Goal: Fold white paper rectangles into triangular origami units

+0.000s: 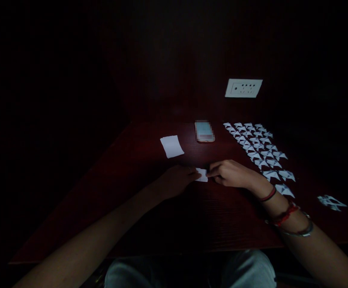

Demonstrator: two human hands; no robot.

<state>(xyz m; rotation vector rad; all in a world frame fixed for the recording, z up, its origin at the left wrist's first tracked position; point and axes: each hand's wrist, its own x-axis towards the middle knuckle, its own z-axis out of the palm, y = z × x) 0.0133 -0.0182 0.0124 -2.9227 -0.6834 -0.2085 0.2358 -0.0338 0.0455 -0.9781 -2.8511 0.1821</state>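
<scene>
A small white paper piece (203, 175) sits between the person's two hands, low over the middle of the dark red tabletop (138, 160). It appears to be held there so that both hands can work it at close range, with the surface beneath as backing. The stack of plain white sheets (172, 146) lies just beyond the left hand (180, 180), probably for easy reach. To the right, the folded paper pieces (261, 152) stand in slanting rows, seemingly set out to keep them apart and orderly; a separate paper cluster (331, 203) lies nearer the right edge, its exact form too dim to read. The phone (204, 132) rests past the paper piece, its screen lit and blurred, perhaps placed there to be seen easily.

The left grip is closed over the paper's left end, the thumb lying across it; the other fingers are partly hidden. The right hand (231, 173) has its index fingertip at the paper's right edge, the remaining fingers curled in. Whether that right grip pinches the edge or merely touches it cannot be told.
</scene>
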